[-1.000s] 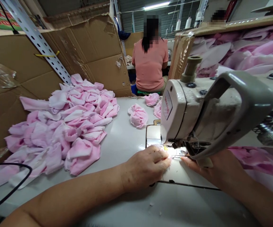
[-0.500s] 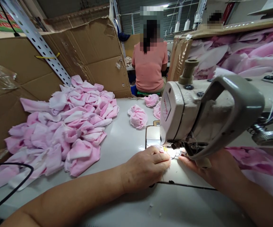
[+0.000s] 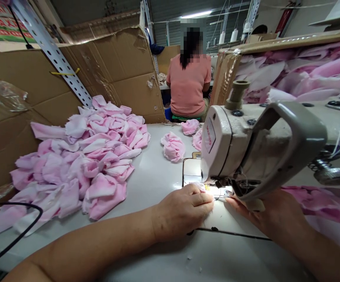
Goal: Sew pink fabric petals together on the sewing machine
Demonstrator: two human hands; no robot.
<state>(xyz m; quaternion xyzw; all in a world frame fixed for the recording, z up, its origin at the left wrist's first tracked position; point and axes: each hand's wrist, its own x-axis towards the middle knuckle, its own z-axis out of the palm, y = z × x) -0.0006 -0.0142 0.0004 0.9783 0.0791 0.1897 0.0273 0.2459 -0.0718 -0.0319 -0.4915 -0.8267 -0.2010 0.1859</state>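
Note:
My left hand (image 3: pixel 186 209) lies on the bed of the sewing machine (image 3: pixel 217 145), its fingers closed on a small bunched piece of pale pink fabric (image 3: pixel 198 186). Most of that piece is hidden under the fingers, just left of the lit needle area. Reaching in from the right, my right hand (image 3: pixel 271 209) is partly covered by the machine head and its grey guard. One fingertip shows near the presser foot; what it touches, if anything, I cannot make out.
A large heap of pink fabric pieces (image 3: pixel 78 164) covers the table's left side. Several gathered pink bundles (image 3: pixel 173 147) lie behind the machine bed. Cardboard (image 3: pixel 119 70) walls the left and back. A carton of pink fabric (image 3: pixel 299 74) stands right. A person (image 3: pixel 189 86) sits ahead.
The view has shifted slightly, so the scene sits a little lower and to the right. Both hands keep nearly the same places at the machine, the left still on the fabric.

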